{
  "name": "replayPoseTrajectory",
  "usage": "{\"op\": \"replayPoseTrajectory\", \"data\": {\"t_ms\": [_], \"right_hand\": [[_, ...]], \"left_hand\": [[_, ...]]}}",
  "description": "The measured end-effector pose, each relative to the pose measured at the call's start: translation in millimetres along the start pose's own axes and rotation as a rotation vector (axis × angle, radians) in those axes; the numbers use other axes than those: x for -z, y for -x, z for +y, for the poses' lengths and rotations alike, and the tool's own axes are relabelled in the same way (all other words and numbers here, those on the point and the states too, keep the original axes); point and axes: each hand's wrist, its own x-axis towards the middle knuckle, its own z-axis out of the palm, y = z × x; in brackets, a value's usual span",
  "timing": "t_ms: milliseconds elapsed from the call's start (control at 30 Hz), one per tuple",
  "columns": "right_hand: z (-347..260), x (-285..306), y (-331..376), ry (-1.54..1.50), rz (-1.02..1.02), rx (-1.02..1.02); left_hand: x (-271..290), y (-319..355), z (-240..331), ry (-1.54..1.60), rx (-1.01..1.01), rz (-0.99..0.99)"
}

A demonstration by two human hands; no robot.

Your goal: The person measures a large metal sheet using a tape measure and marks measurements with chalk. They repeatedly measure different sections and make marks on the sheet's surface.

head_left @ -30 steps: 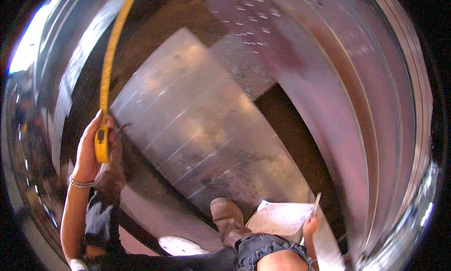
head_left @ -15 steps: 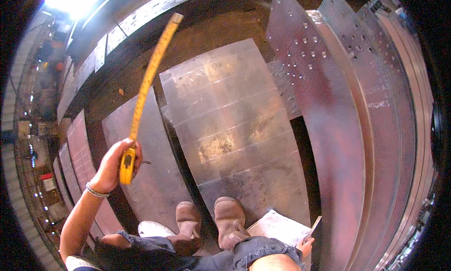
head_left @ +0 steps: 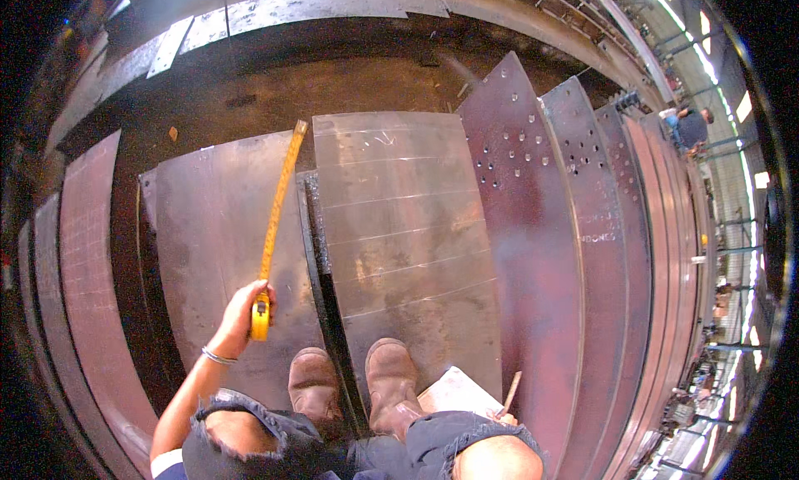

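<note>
Head view, looking straight down: steel plates cover most of the floor, the biggest being the long drilled plates (head_left: 533,230) fanned out on the right, then the centre plate (head_left: 399,247) scored with cross lines, then the plain left plate (head_left: 212,247) just beside it, with a dark gap between the two. Far across the top lies bare dirty floor (head_left: 333,72) edged by a curved steel strip. The person stands at the near end, one brown boot (head_left: 310,384) on the left plate and the other on the centre plate. Smaller things come next: a sheet of paper (head_left: 456,391) near the right knee, and a yellow tape measure (head_left: 260,318) whose blade (head_left: 280,197) is run out far along the right side of the left plate, its hook close to that plate's far edge. The left hand (head_left: 241,318) is wrapped around the tape's case, fingers pressed on it. The right hand (head_left: 502,418) is mostly hidden behind the knee; a pencil (head_left: 509,390) sticks up from it, so it seems to be pinching that against the paper, though I cannot tell for sure. By my reading, the measuring is under way: blade laid out, the reading seemingly not yet noted on the paper.
</note>
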Motion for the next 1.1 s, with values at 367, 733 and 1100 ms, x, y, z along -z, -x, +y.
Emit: {"op": "replayPoseTrajectory", "data": {"t_ms": [367,733,1100], "right_hand": [[-6,6,8,-0.006,-0.149,0.007],[-38,91,-28,-0.52,-0.61,0.145],[-226,335,55,-0.951,-0.221,0.535]], "left_hand": [[-23,-8,-84,0.163,0.138,-0.068],[-80,-21,-68,-0.048,0.082,-0.296],[-108,-17,-79,-0.098,-0.006,-0.35]]}}
